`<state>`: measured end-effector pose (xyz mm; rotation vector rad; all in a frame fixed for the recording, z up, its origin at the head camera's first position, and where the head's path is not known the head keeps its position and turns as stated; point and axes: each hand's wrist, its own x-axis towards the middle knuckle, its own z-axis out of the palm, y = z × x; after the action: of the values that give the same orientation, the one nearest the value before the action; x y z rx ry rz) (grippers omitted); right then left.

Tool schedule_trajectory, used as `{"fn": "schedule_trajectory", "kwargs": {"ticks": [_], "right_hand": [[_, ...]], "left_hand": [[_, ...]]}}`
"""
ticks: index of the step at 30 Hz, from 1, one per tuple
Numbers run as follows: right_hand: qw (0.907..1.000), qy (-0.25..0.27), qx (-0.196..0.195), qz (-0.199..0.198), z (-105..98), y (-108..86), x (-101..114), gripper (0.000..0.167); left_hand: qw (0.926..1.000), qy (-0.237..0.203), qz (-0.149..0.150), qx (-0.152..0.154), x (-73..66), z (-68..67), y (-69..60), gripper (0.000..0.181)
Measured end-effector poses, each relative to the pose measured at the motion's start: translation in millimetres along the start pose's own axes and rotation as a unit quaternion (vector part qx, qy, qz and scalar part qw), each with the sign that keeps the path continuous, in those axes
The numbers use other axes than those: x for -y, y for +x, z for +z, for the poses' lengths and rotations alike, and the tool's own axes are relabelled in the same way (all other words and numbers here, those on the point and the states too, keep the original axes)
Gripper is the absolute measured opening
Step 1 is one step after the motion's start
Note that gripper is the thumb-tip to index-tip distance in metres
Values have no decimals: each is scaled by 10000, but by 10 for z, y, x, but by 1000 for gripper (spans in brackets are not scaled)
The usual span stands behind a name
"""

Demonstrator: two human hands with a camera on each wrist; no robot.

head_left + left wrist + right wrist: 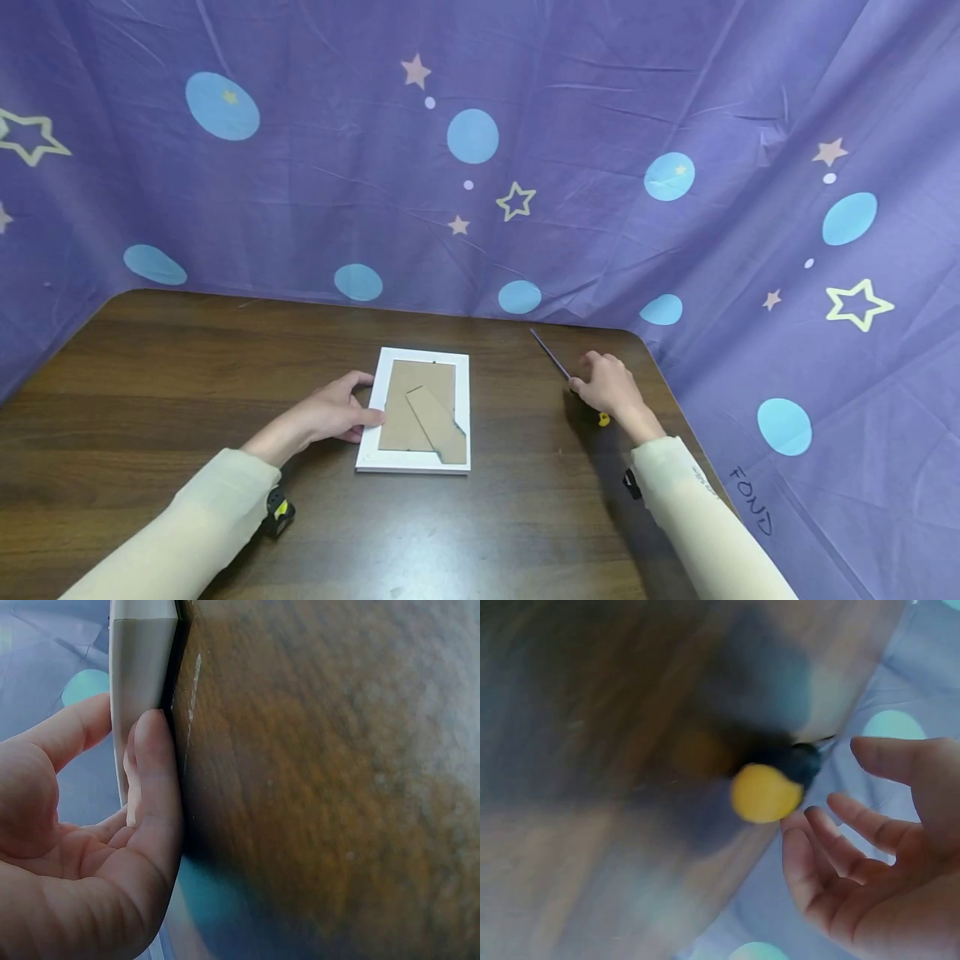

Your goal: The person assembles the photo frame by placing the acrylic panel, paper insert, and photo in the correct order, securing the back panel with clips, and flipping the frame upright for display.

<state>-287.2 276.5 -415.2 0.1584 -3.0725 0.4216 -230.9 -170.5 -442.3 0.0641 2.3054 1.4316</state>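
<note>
Grips the picture frame [418,404] with the left hand [335,410] and spreads the right hand [611,387] over the purple stick [551,355] slanting lengthwise toward the surface's [247,358] far edge.

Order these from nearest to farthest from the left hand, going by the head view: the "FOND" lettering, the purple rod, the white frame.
1. White frame: held at its left edge by the left hand.
2. Purple rod: farther right, by the right hand.
3. "FOND" lettering: far right, on the curtain.
</note>
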Motion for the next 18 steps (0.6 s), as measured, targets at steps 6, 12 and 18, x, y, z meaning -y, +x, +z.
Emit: {"fn": "schedule_trajectory", "kwargs": {"ticks": [6, 12, 18], "right_hand": [[9995, 52, 294, 101, 91, -2, -134, 39], [9993, 168, 314, -123, 181, 25, -256, 31], [9985, 302, 375, -263, 184, 22, -290, 21]], "left_hand": [[10000, 12, -39, 35, -1, -11, -14, 85], [10000, 16, -22, 59, -22, -24, -28, 84], [10000, 40, -57, 64, -38, -34, -43, 83]]}}
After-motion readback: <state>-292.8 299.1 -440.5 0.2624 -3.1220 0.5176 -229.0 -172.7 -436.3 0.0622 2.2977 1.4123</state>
